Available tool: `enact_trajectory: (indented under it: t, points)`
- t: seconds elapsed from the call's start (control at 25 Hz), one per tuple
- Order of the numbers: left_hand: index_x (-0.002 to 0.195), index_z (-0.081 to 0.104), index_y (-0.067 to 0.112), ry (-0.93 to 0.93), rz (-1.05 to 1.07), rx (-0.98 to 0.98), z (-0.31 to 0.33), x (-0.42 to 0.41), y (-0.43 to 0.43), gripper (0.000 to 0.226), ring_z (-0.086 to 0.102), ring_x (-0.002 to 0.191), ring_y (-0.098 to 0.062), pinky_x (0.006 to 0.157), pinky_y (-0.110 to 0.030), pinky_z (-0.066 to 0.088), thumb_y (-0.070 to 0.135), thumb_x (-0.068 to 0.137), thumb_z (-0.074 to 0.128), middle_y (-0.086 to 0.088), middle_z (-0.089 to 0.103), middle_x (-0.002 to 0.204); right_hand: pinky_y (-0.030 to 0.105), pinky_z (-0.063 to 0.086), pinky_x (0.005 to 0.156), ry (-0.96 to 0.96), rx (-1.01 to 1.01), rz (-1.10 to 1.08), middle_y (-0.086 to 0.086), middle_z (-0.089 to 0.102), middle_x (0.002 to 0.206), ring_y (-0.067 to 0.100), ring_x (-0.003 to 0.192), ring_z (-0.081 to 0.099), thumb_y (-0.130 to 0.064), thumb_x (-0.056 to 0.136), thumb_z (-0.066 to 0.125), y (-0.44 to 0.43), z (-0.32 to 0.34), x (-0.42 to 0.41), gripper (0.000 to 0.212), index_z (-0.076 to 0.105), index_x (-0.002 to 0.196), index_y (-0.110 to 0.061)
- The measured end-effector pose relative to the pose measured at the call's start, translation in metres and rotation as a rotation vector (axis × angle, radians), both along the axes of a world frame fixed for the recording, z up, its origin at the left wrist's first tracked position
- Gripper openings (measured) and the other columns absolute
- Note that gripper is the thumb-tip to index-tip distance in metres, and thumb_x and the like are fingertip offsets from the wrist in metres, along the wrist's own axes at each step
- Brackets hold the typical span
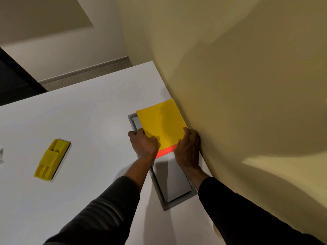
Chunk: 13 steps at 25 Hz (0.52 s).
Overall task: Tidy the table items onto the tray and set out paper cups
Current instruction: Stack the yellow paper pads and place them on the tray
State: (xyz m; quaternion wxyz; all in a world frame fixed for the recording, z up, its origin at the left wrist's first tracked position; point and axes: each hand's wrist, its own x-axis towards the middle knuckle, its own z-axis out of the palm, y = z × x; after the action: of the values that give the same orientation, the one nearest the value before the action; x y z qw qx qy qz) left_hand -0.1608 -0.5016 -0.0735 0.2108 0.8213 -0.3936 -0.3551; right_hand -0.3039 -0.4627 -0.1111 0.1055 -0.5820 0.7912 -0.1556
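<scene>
A stack of coloured paper sheets (161,122), yellow on top with an orange-red sheet showing at its near edge, lies on the white table (85,110) against the wall. My left hand (143,143) grips the stack's near left corner. My right hand (188,147) holds its near right edge, close to the wall. The stack partly covers a grey rectangular panel (174,183) set into the table. No tray and no paper cups are in view.
A yellow plastic eraser-like block (52,159) lies on the table to the left. A small clear object (1,155) shows at the left edge. The yellowish wall (238,85) bounds the table on the right; floor lies beyond the far edge.
</scene>
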Motion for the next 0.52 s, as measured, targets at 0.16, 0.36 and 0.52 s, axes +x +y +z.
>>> enact_trajectory:
  t: [0.16, 0.36, 0.52]
  points:
    - [0.119, 0.062, -0.001, 0.002, -0.024, 0.017, 0.0010, -0.0017, 0.0025, 0.034, 0.057, 0.119, -0.040, 0.102, -0.050, 0.055, 0.013, 0.090, 0.073, -0.018, 0.045, 0.134, 0.045, 0.044, 0.111, 0.039, 0.049, 0.009, 0.021, 0.054, 0.142, 0.036, 0.128, 0.053, -0.003, 0.098, 0.050, -0.0001, -0.0018, 0.0029, 0.048, 0.049, 0.146, -0.003]
    - [0.110, 0.063, -0.001, 0.017, -0.048, 0.027, 0.0010, 0.0011, 0.0002, 0.030, 0.059, 0.116, -0.039, 0.099, -0.045, 0.054, 0.020, 0.092, 0.074, -0.018, 0.045, 0.133, 0.048, 0.045, 0.108, 0.060, 0.093, 0.029, 0.024, 0.054, 0.143, 0.040, 0.126, 0.054, -0.002, 0.096, 0.054, -0.0021, -0.0008, -0.0021, 0.048, 0.052, 0.144, -0.001]
    - [0.113, 0.062, 0.002, 0.027, -0.068, 0.033, -0.0019, 0.0046, -0.0002, 0.035, 0.059, 0.116, -0.038, 0.094, -0.041, 0.052, 0.024, 0.091, 0.078, -0.016, 0.045, 0.133, 0.049, 0.048, 0.103, 0.060, 0.110, 0.035, 0.025, 0.055, 0.141, 0.041, 0.123, 0.056, -0.003, 0.094, 0.058, -0.0034, -0.0003, -0.0030, 0.048, 0.054, 0.142, -0.001]
